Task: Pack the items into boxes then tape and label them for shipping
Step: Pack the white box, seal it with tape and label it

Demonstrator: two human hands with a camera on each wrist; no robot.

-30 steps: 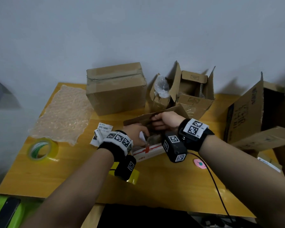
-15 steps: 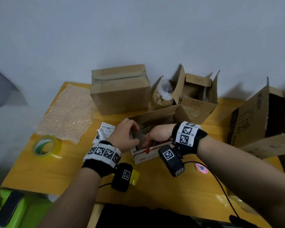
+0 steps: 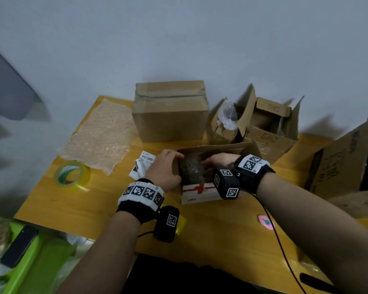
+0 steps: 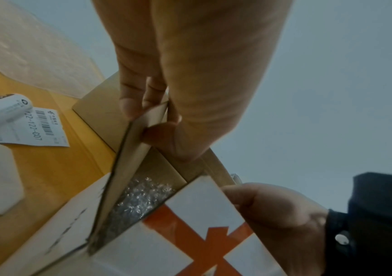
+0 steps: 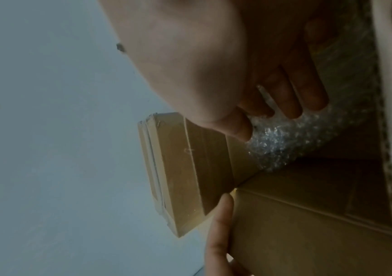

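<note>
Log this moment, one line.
left hand: holds box flap | right hand: presses bubble wrap into box | untaped

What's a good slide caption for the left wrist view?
Left hand pinches the box flap; bubble-wrapped item inside.

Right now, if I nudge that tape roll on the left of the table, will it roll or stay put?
The tape roll lies flat on its side, so it would probably slide, not roll. Its open ring shape suggests it is light. On the smooth table it may skid easily.
</note>
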